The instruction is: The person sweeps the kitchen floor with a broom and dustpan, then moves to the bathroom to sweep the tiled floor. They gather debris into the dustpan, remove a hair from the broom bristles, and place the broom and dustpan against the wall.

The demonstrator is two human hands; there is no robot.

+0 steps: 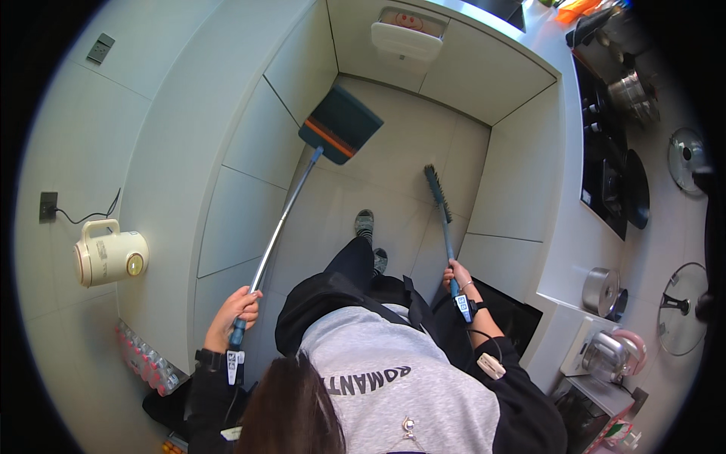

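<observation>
My left hand (235, 316) grips the lower end of a long metal handle (283, 218). At its far end a dark teal dustpan (342, 122) with an orange strip and comb teeth is held out beside the left cabinets. In my right hand (458, 275) is the handle of a dark teal broom (438, 190). Its bristles lie over the tiled floor, to the right of the dustpan and apart from it. Whether the dustpan or the bristles touch the floor, I cannot tell. My slippered feet (366, 224) stand between the two tools.
Cabinets (244, 193) enclose the floor (391, 181) on three sides. A white bin (407, 42) hangs on the far doors. On the left counter stands a cream electric kettle (110, 253). The right counter holds a black cooktop (604, 153) and a steel pot (601, 290). Packed bottles (146, 358) sit at lower left.
</observation>
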